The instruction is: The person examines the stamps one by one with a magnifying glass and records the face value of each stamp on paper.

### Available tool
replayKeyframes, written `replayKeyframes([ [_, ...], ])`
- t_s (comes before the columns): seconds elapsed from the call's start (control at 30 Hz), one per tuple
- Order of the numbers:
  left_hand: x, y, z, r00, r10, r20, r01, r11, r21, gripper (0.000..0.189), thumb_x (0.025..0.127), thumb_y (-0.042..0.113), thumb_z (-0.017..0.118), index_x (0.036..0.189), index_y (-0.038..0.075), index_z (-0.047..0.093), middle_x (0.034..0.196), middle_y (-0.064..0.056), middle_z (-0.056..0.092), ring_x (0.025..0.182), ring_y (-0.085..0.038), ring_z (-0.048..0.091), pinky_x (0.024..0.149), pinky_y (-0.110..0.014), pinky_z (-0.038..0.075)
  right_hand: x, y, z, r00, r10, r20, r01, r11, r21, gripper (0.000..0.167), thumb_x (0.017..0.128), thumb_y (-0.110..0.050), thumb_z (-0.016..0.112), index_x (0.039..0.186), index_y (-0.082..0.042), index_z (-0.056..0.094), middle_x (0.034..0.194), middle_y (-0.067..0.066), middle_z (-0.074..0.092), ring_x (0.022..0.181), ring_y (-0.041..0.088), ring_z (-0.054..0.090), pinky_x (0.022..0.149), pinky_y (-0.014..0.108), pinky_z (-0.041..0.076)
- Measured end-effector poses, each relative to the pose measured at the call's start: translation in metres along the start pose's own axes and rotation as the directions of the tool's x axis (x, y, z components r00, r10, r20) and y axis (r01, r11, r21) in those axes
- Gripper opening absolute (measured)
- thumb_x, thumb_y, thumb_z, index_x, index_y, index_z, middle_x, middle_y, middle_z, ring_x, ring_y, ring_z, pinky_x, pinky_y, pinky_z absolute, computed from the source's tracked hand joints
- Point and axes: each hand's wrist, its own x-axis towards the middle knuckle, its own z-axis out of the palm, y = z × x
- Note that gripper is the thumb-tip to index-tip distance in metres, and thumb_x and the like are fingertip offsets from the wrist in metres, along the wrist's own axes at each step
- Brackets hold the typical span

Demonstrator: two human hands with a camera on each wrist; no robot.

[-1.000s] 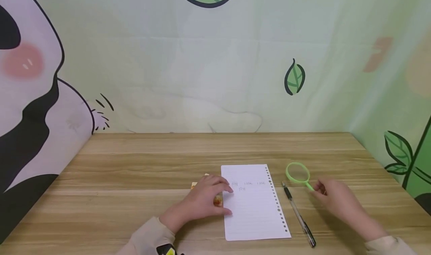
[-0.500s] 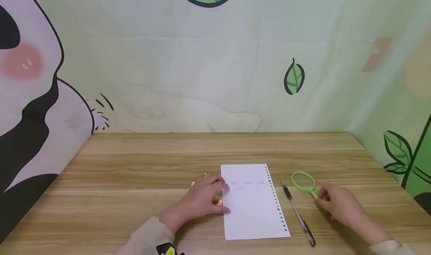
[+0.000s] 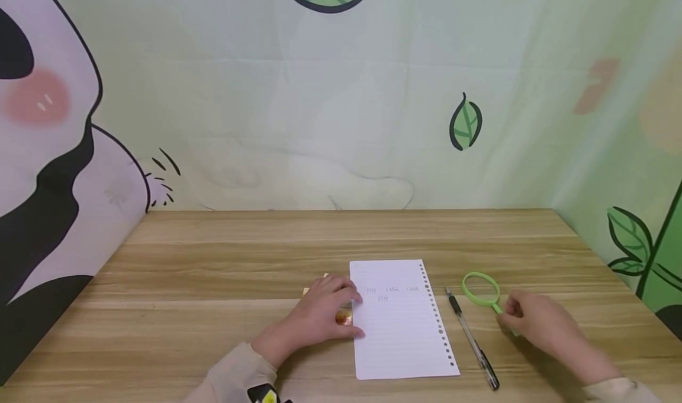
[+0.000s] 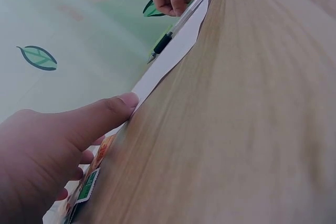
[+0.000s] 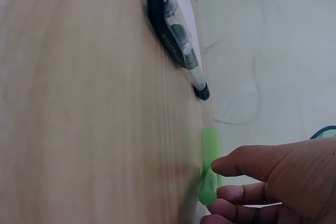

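A green-rimmed magnifying glass lies on the right of the table. My right hand pinches its handle between thumb and fingers. To its left is a clear pen with black grip and end. A lined, hole-punched sheet of paper with a few handwritten words lies at centre. My left hand rests at the paper's left edge, its thumb and fingertips spread and touching that edge. Under that hand are small printed pieces, one of them a green stamp-like piece; most of them are hidden by the hand.
The wooden table runs back to a pale green wall cloth printed with leaves and a panda. A dark cuff ornament with a yellow patch shows at the left sleeve.
My right hand has drawn the magnifying glass a little toward me and to the right, mostly in the first half second. The left hand, paper and pen stay nearly where they were.
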Motion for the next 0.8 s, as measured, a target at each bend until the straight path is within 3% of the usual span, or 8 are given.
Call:
replayKeyframes([
  [0.2, 0.001, 0.0, 0.0, 1.0, 0.004, 0.004, -0.004, 1.0, -0.001, 0.046, 0.072, 0.045, 0.08, 0.105, 0.019, 0.063, 0.117, 0.0, 0.057, 0.12, -0.022, 0.05, 0.112, -0.053, 0.033, 0.0, -0.002, -0.005, 0.997, -0.039, -0.062, 0.038, 0.999, -0.01, 0.013, 0.086, -0.02, 0.062, 0.079, -0.011, 0.057, 0.064, -0.003, 0.052, 0.057, 0.012, 0.043, 0.049, 0.023, 0.034],
  [0.4, 0.0, 0.0, -0.001, 1.0, -0.003, 0.01, 0.003, 1.0, -0.006, 0.046, 0.072, 0.045, 0.08, 0.106, 0.018, 0.063, 0.118, 0.0, 0.057, 0.12, -0.023, 0.05, 0.113, -0.053, 0.032, 0.001, -0.012, -0.006, 0.987, -0.115, -0.11, 0.117, 0.993, 0.017, 0.012, 0.086, -0.02, 0.066, 0.084, -0.011, 0.059, 0.07, -0.005, 0.057, 0.058, 0.008, 0.044, 0.049, 0.022, 0.036],
  [0.67, 0.0, 0.001, -0.002, 1.0, -0.006, 0.018, 0.006, 1.0, -0.01, 0.045, 0.073, 0.044, 0.08, 0.106, 0.018, 0.063, 0.119, -0.001, 0.057, 0.12, -0.023, 0.05, 0.113, -0.052, 0.032, 0.0, -0.026, 0.002, 0.954, -0.253, -0.159, 0.268, 0.96, 0.081, 0.015, 0.083, -0.015, 0.071, 0.093, -0.009, 0.061, 0.072, -0.008, 0.058, 0.06, -0.003, 0.045, 0.052, 0.018, 0.043],
  [0.8, 0.0, 0.001, -0.001, 1.0, -0.005, 0.017, 0.006, 1.0, -0.009, 0.046, 0.073, 0.044, 0.08, 0.106, 0.017, 0.063, 0.119, -0.001, 0.057, 0.12, -0.023, 0.05, 0.113, -0.052, 0.032, 0.001, -0.029, 0.005, 0.938, -0.316, -0.141, 0.333, 0.936, 0.117, 0.021, 0.083, -0.015, 0.071, 0.1, -0.008, 0.062, 0.075, -0.008, 0.058, 0.064, -0.004, 0.047, 0.056, 0.018, 0.045],
])
